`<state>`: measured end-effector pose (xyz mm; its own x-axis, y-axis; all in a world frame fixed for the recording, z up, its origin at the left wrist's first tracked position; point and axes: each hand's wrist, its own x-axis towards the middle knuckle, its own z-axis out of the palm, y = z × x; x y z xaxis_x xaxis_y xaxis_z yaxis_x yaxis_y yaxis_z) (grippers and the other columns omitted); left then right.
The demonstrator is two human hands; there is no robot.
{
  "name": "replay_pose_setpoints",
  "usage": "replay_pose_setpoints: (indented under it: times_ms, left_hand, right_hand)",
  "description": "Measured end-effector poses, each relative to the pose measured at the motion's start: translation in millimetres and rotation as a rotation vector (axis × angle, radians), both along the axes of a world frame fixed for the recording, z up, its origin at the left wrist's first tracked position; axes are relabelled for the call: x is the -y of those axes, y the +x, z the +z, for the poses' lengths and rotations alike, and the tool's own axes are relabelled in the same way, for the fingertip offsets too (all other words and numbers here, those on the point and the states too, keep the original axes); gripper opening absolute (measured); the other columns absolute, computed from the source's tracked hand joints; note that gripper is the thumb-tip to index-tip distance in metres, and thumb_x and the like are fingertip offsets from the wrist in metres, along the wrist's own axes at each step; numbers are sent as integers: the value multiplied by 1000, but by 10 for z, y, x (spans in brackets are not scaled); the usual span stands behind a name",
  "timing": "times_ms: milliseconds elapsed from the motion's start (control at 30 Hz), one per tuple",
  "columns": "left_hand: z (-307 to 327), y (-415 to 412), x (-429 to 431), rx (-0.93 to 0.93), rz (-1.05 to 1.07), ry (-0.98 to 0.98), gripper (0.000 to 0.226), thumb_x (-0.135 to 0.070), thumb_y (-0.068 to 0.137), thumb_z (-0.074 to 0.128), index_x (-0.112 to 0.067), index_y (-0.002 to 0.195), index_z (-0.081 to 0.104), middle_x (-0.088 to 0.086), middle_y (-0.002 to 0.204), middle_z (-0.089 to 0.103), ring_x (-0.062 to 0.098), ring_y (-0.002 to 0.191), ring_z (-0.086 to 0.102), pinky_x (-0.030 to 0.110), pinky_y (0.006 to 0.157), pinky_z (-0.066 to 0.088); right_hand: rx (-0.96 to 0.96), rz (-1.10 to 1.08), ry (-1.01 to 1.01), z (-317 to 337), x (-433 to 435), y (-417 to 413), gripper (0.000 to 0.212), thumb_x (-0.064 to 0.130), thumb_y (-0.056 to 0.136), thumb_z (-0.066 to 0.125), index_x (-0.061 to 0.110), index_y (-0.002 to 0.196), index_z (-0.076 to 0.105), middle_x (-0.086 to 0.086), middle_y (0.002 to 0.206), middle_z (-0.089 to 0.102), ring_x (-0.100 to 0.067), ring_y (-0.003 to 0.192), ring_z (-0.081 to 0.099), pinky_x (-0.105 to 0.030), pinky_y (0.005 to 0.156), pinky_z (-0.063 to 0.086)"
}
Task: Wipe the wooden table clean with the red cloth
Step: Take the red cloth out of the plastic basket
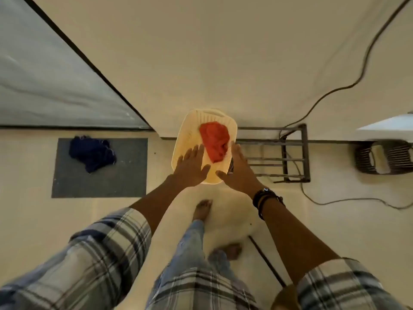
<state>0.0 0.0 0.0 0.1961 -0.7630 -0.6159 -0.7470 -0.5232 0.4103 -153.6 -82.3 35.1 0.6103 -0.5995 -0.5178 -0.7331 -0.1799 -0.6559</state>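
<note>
Barely begun: the red cloth lies bunched in the cream basket at the person's twelve o'clock, left hand and right hand spread wide over its near rim, holding nothing, no wooden table in sight

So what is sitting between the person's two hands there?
In the head view, the near end of the cream basket lies between the left hand and the right hand, with the lower end of the red cloth resting inside it.

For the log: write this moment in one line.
left hand open over plastic basket | right hand open at rim | red cloth inside
</note>
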Motion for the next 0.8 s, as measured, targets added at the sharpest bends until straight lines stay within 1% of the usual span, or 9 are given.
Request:
replay_pose_setpoints:
  times_ms: [133, 267, 367, 467, 533, 600, 667, 733, 800]
  left_hand:
    - [-492, 101, 115, -114, 121, 39, 71, -38, 101, 45, -6, 154, 12, 14, 159, 24, 33, 144, 29, 45, 114, 28]
    - [-1207, 92, 366, -145, 344, 124, 66, -41, 99, 48, -7, 152, 26, 12, 154, 36, 28, 140, 37, 38, 114, 29]
    - [-1666, 54, 629, -145, 537, 176, 58, -42, 97, 52, -3, 140, 46, 14, 143, 51, 29, 131, 48, 34, 107, 35]
    - [-1984, -30, 849, -183, 717, 175, 54, -45, 95, 53, 1, 121, 61, 14, 113, 64, 31, 107, 61, 30, 78, 48]
    - [-2122, -106, 932, -216, 862, 134, 50, -45, 92, 58, 0, 109, 67, 10, 91, 65, 25, 81, 63, 24, 54, 39]
    - [-2209, -149, 968, -234, 1007, 120, 47, -44, 85, 67, -2, 106, 69, 10, 92, 68, 23, 77, 62, 24, 57, 42]
    - [-2198, -145, 985, -281, 1142, 127, 44, -40, 78, 76, -4, 102, 68, 11, 96, 68, 25, 82, 64, 29, 66, 49]
    - [-2148, -127, 994, -327, 1157, 117, 30, -34, 77, 76, -7, 86, 68, 11, 87, 66, 23, 75, 60, 29, 64, 46]
    - [-2006, -96, 991, -326, 1111, 64, 27, -32, 81, 70, -8, 73, 63, 10, 73, 58, 21, 67, 49, 32, 62, 40]
  right_hand:
    - [-21, -16, 157, -452, 60, 153, 98, 12, 91, 65, 15, 154, -10, -8, 164, 7, -26, 149, 18, -42, 118, 27]
    - [-15, -127, 234, -1016, 131, 240, 87, 2, 93, 56, 14, 155, -5, -8, 162, 16, -24, 146, 25, -23, 110, 24]
    - [58, -288, 314, -1335, 182, 263, 80, -7, 93, 47, 15, 156, 3, -9, 159, 24, -25, 145, 28, -32, 114, 29]
    - [120, -381, 334, -1528, 211, 249, 73, -9, 93, 43, 13, 155, 11, -6, 159, 27, -21, 144, 34, -31, 115, 33]
    - [169, -415, 323, -1613, 218, 229, 69, -8, 93, 45, 11, 154, 17, -6, 158, 30, -18, 140, 40, -31, 114, 36]
    - [219, -456, 340, -1656, 214, 198, 67, -8, 93, 47, 10, 152, 22, -5, 157, 32, -15, 136, 45, -27, 112, 39]
    - [253, -489, 368, -1655, 218, 173, 67, -9, 92, 49, 10, 151, 25, -5, 155, 35, -13, 134, 48, -13, 103, 42]
    - [284, -513, 405, -1636, 225, 129, 68, -12, 91, 48, 10, 151, 26, -5, 154, 36, -15, 134, 47, -6, 96, 43]
    - [313, -516, 434, -1583, 228, 81, 69, -14, 90, 48, 10, 150, 25, -6, 154, 36, -17, 136, 45, -10, 97, 45]
